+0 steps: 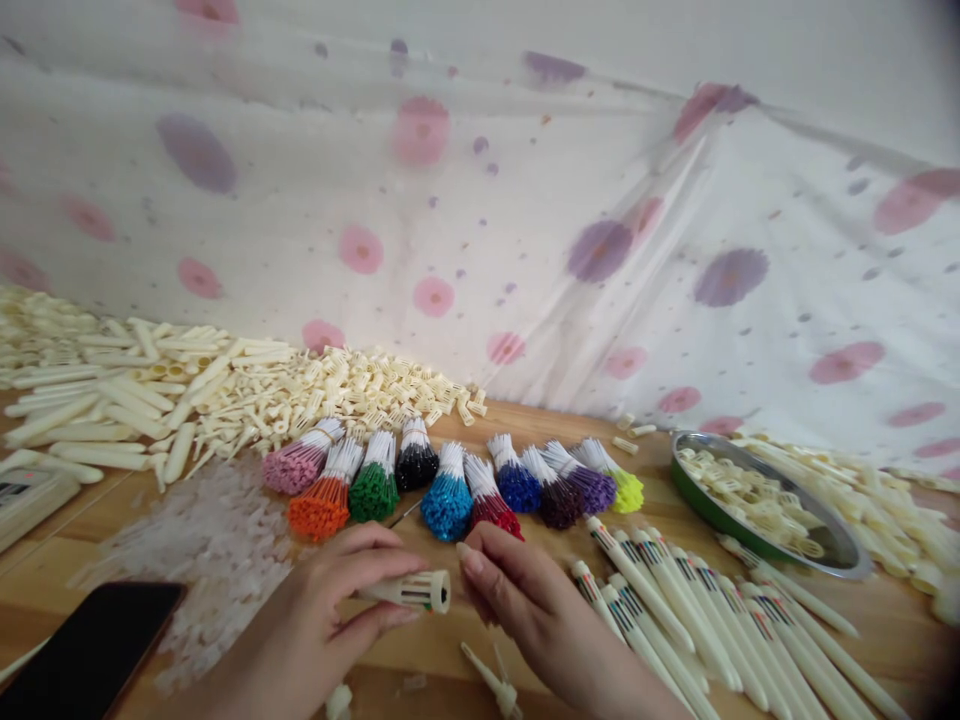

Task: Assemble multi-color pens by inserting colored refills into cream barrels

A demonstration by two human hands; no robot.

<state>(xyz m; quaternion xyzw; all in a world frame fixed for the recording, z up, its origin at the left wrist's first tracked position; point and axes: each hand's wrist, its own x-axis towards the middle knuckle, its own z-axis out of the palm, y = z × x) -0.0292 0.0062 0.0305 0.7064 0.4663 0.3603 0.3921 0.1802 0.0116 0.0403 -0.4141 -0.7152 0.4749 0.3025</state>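
My left hand (319, 615) is closed around a cream multicolour pen barrel (416, 590), its slotted open end turned to the right. A bit of green shows at the slots. Just right of that opening, my right hand (525, 590) is pinched with thumb and fingers together; whatever it may hold is hidden. Behind the hands lie bundles of pen refills with coloured tips, among them orange (321, 505), light blue (448, 495) and red (491, 500). Below the hands a small cream plastic part (495, 682) rests on the wooden table (405, 655).
Assembled multicolour pens (697, 610) lie in rows at right, beside a green-sided metal dish (750, 525) of cream rings. Cream barrels (112, 410) and slotted parts (352, 385) are heaped back left. Clear small pieces (217, 550) and a black phone (94, 650) lie at left.
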